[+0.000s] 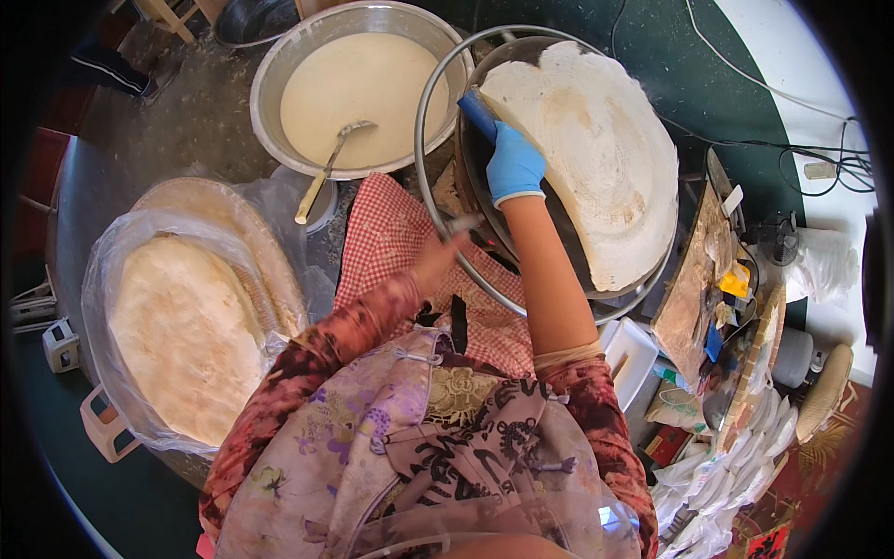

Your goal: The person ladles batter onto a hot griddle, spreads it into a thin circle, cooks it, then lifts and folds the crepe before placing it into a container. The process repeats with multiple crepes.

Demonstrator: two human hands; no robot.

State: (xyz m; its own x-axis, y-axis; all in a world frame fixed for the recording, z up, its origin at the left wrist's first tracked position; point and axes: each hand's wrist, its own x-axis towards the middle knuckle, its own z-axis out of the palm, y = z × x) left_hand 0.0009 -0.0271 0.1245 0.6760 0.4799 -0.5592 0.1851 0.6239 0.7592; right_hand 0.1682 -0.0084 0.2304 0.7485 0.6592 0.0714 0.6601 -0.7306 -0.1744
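My right hand, in a blue glove, is closed around a blue scraper at the left edge of a large pale pancake. The thin pancake covers most of a round dark griddle, whose bare surface shows as a strip on the left. My left hand is bare and blurred by motion, low beside the metal ring that circles the griddle. A short greyish piece shows at its fingertips; whether the hand holds it cannot be made out.
A wide metal basin of pale batter stands at the far left, a ladle resting on its rim. Stacked flat pancakes lie in clear plastic at the left. At the right are a white tray, boards and bagged goods.
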